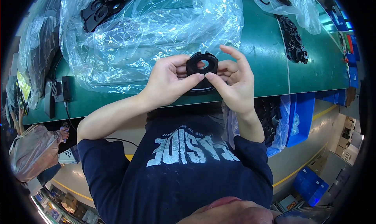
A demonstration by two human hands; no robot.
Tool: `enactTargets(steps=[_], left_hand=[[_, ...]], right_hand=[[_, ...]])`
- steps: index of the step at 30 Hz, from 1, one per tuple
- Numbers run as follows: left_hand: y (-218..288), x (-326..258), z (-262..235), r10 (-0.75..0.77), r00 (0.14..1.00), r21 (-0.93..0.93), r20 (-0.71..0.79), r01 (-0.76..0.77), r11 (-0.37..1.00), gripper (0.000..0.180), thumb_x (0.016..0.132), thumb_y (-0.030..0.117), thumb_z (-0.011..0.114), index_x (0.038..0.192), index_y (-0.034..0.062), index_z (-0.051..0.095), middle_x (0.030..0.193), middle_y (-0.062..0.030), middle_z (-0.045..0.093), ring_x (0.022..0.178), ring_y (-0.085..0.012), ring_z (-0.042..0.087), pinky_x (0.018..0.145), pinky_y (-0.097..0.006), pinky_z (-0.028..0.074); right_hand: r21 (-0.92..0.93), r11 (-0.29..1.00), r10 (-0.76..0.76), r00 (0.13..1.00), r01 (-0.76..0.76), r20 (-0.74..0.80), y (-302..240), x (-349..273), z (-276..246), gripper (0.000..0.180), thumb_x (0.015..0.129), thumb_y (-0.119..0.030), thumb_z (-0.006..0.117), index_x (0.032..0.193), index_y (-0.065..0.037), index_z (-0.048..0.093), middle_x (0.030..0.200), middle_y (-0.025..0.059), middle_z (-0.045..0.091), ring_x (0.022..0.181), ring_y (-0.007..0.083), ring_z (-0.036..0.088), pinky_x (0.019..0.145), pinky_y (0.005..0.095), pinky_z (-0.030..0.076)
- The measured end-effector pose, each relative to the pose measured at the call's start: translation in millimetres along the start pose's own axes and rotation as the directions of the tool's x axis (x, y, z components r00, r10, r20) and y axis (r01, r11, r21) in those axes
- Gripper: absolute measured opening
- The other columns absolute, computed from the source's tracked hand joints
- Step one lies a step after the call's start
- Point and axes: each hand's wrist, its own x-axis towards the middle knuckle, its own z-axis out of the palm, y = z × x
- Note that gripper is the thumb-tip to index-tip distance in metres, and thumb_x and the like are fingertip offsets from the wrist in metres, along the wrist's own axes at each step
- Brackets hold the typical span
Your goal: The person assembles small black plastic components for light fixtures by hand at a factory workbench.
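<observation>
fingers [191,82] on black disc [194,67], lettered shirt [176,177]

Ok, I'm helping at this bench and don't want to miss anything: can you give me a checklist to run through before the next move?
1. Grip: ok; the left hand and right hand both hold the black ring-shaped part, thumbs on its near face.
2. Central hole uncovered by the thumbs: ok; both thumb tips sit below it.
3. Part's far side: cannot tell; it faces away.
4. Clear plastic well away from the left hand: not ok; it spreads close by over the green table.
5. Row of black parts apart from the hands: ok; it lies off to the right.
</observation>
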Motion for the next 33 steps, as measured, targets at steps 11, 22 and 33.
enactTargets(steps=[11,22,33], left_hand=[[7,3,-1,0.008,0.985,-0.127,0.170,0.014,0.992,0.040,0.084,0.002,0.055,0.123,-0.0007,0.046,0.105,-0.0058,0.058,0.095,-0.0104,0.055,0.081,-0.024,0.047],[7,4,0,0.093,0.994,0.001,0.050,-0.093,0.996,0.023,0.086,0.006,0.057,0.107,-0.0033,0.061,0.096,-0.0074,0.063,0.086,-0.0100,0.058,0.074,-0.022,0.047],[13,0,0,0.085,0.996,0.014,-0.010,-0.085,0.996,0.021,0.085,0.008,0.059,0.102,-0.0044,0.063,0.088,-0.0101,0.066,0.079,-0.0108,0.062,0.072,-0.022,0.050]], right_hand=[[-0.105,0.985,-0.151,0.975,0.135,-0.164,3,-4,-4,0.030,0.078,0.004,0.064,0.106,0.004,0.055,0.089,0.0103,0.064,0.079,0.0110,0.061,0.069,0.0214,0.049],[-0.230,0.937,-0.277,0.960,0.262,-0.035,-3,-3,-2,0.009,0.073,0.005,0.067,0.082,0.005,0.064,0.082,0.0103,0.065,0.074,0.0119,0.062,0.064,0.0215,0.050],[-0.014,0.997,-0.075,0.997,0.075,0.025,0,-4,1,0.013,0.079,0.003,0.063,0.092,0.007,0.063,0.083,0.0087,0.062,0.074,0.0103,0.060,0.064,0.0192,0.047]])
